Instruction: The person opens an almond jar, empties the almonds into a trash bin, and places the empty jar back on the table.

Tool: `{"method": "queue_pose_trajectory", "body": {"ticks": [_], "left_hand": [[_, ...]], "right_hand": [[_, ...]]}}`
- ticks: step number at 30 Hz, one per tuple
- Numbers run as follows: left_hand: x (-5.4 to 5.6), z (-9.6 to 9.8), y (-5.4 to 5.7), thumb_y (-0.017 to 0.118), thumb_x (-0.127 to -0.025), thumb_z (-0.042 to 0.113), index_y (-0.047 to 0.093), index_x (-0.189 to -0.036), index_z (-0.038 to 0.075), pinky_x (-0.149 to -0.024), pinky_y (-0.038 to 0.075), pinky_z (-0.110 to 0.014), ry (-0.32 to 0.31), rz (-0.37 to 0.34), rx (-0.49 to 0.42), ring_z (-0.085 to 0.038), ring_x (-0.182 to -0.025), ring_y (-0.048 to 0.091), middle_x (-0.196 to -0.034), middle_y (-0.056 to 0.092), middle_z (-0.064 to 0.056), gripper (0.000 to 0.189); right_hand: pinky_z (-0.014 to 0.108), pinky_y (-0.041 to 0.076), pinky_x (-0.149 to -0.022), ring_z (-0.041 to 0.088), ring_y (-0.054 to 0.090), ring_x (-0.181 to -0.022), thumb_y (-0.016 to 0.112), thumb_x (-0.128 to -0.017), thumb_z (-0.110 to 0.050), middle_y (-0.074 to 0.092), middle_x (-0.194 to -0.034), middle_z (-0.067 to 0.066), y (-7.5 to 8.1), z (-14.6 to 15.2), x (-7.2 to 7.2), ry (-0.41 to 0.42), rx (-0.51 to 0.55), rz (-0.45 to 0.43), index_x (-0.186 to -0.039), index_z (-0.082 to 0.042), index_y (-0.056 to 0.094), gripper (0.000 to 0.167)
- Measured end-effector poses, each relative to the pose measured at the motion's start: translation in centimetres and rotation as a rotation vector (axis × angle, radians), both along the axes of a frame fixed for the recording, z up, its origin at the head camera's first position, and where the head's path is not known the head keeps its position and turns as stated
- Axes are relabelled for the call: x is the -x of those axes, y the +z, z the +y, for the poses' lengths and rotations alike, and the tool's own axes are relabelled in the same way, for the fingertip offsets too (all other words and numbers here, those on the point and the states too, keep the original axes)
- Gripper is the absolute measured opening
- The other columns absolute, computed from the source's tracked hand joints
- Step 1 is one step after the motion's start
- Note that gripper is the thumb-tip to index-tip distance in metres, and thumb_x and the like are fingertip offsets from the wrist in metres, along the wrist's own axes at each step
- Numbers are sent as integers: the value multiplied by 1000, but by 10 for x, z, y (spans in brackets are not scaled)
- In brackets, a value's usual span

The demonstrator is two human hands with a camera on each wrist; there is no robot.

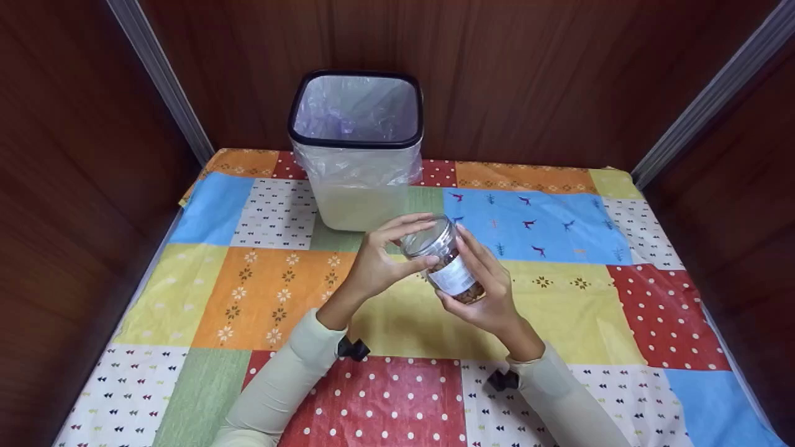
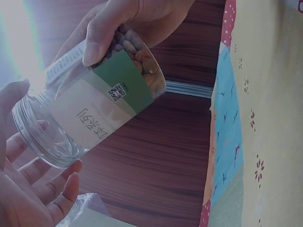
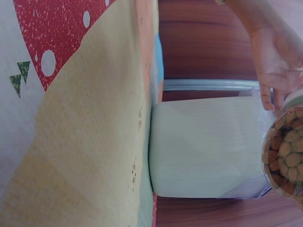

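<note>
A clear jar [image 1: 452, 273] with a white and green label is held tilted above the tablecloth. Its rim end points up and to the left, and brown almonds [image 2: 142, 64] fill the lower part. My right hand [image 1: 494, 292] grips the body near the almond end. At the rim end, my left hand [image 1: 376, 264] curls round the clear threaded edge, thumb on the near side and fingers across the far side. From the right wrist view, the jar's round base shows almonds [image 3: 289, 158] packed against it.
Behind the jar stands a whitish waste bin [image 1: 363, 208] with a dark rim and a clear plastic liner [image 1: 354, 112]. A patchwork tablecloth [image 1: 261, 298] covers the table. Dark wood panels [image 1: 528, 81] enclose the back and sides.
</note>
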State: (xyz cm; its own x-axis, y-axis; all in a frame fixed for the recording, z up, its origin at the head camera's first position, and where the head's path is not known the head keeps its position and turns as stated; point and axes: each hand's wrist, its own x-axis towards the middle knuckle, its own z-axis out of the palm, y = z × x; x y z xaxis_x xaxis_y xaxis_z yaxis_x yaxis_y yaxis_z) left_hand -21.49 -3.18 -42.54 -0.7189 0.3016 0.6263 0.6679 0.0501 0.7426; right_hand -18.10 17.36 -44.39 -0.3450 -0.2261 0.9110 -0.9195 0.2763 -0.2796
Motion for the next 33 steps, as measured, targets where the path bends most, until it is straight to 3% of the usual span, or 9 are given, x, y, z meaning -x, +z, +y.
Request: {"method": "queue_pose_trajectory", "body": {"ticks": [10,19,26,33], "left_hand": [[6,0,-10,88,-81,21,73,-127,14,-76,52,-38,35,25,10,-15,-121,60,-136,65,-1,49],[5,-1,-9,85,-83,32,73,-127,19,-73,54,-34,76,60,40,-10,-118,62,-134,66,3,48],[3,-1,-9,86,-83,33,74,-126,19,-73,54,-34,104,55,49,-10,-117,62,-134,66,4,48],[1,1,-9,86,-83,32,74,-126,19,-70,53,-37,123,48,47,-13,-116,63,-132,67,3,46]], "right_hand": [[33,50,-104,40,59,-121,85,-60,-1,54,-135,38,0,0,0,-2,5,9,-134,11,57,80],[33,50,-103,40,60,-119,85,-58,-1,54,-134,38,1,-1,0,-7,-3,21,-135,11,58,82],[34,49,-105,40,59,-121,88,-63,-13,54,-139,34,-31,11,20,-27,-18,28,-137,7,58,83],[36,49,-106,41,59,-120,89,-66,-18,55,-140,31,-36,13,23,-32,-24,30,-138,4,59,81]]}}
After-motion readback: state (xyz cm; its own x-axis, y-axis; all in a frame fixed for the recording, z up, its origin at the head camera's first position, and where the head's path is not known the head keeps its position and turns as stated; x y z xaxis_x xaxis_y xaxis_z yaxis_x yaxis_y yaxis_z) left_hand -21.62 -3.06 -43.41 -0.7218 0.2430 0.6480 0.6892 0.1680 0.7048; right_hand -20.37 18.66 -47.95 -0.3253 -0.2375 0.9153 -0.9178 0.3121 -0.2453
